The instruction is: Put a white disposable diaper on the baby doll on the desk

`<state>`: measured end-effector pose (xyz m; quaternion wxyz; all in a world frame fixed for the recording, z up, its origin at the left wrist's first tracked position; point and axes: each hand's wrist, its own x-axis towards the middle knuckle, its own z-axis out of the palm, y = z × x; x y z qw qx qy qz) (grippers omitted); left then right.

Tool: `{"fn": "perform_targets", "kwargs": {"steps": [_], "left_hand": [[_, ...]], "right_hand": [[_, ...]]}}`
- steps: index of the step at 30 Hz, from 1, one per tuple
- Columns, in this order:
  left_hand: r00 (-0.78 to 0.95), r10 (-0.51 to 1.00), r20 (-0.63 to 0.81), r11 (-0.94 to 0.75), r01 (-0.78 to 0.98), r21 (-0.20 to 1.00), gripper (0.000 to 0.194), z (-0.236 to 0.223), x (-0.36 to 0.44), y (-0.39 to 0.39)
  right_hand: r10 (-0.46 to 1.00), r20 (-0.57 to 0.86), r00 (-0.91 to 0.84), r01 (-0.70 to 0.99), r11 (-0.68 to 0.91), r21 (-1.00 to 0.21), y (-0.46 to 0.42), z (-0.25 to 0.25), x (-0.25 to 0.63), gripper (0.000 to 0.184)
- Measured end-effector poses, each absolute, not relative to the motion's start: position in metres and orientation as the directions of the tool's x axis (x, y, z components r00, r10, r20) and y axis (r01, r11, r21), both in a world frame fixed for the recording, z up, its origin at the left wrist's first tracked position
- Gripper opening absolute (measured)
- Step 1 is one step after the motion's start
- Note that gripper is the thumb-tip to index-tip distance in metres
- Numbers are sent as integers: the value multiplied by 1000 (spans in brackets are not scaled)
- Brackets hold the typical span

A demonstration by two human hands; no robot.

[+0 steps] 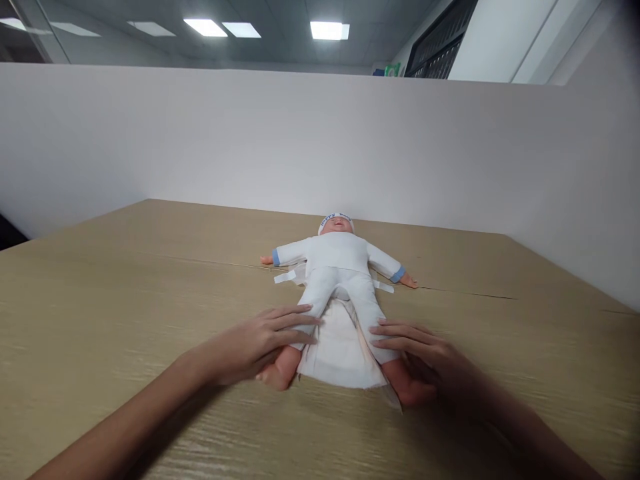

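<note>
A baby doll (pixel 339 263) in a white suit with blue cuffs lies on its back on the wooden table (pixel 125 293), head away from me, arms spread. An open white diaper (pixel 340 350) lies under its hips and between its legs, tabs sticking out at the waist. My left hand (pixel 255 343) wraps around the doll's left-side lower leg, fingers over the shin near the bare foot. My right hand (pixel 425 357) closes on the other lower leg in the same way.
A plain white partition wall (pixel 300 140) stands along the table's far edge and right side. Ceiling lights show above it. A seam runs across the tabletop behind the doll.
</note>
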<state>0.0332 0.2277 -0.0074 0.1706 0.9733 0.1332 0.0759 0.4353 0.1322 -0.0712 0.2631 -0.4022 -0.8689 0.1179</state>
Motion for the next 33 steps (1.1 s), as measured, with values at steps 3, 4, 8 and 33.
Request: {"fn": "perform_targets", "kwargs": {"steps": [3,4,8,33], "left_hand": [[919,377,114,-850,294,436,40,0,41,218],[902,412,126,-833,317,454,34,0,45,213],[829,527,188,-800,408,440,66,-9,63,196],[495,866,63,-215,256,942,43,10,141,364]], "right_hand": [[789,332,-517,602,610,-514,132,-64,437,45],[808,313,-500,614,585,-529,130,-60,435,44],[866,247,-434,735,499,-460,113,-47,413,48],[969,226,104,421,163,-892,279,-15,387,42]]}}
